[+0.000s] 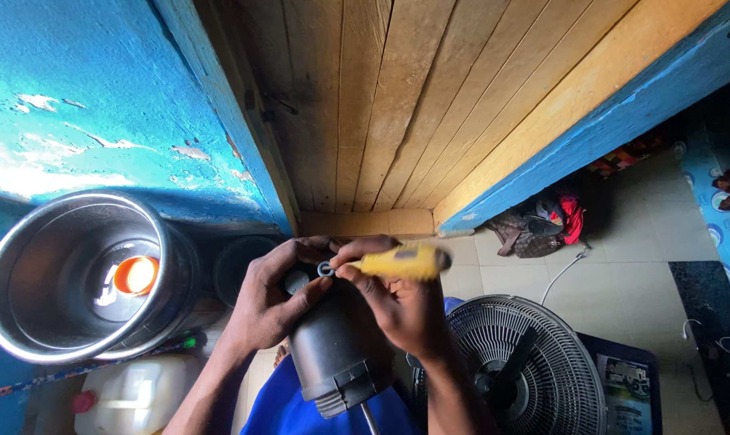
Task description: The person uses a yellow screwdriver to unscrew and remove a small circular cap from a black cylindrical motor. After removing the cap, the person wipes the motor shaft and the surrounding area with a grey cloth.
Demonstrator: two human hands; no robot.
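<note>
A flat dark package with a pale printed label [629, 385] lies on the floor at the lower right, just beside the fan guard [534, 366], and a white plastic jerrycan with a red cap [131, 396] stands low at the left under a shiny steel pot [83, 278].

The left hand [272, 294] is wrapped around the upper end of a dark grey motor housing [333, 350], a smooth plastic cylinder held tilted in front of the person's chest, its ribbed collar and thin metal shaft pointing down toward blue cloth. The right hand [393, 302] is closed on a yellow-handled screwdriver [401, 262], fingers pinched round the handle; the tool lies nearly level and its tip end meets the top of the housing, where a small metal ring shows between the two thumbs. The handle is blurred.

The steel pot is round, with a bright rolled rim and an orange glow inside. The fan guard is a grey wire grille of fine radial spokes, touching or just behind the right forearm. Rough, peeling blue paint covers the wall [83, 105] at the left, and bare pale planks [429, 97] run between blue-painted edges. Pale floor tiles [639, 274] lie open to the right, crossed by a white cable, with a heap of bags [538, 225] against the blue edge.
</note>
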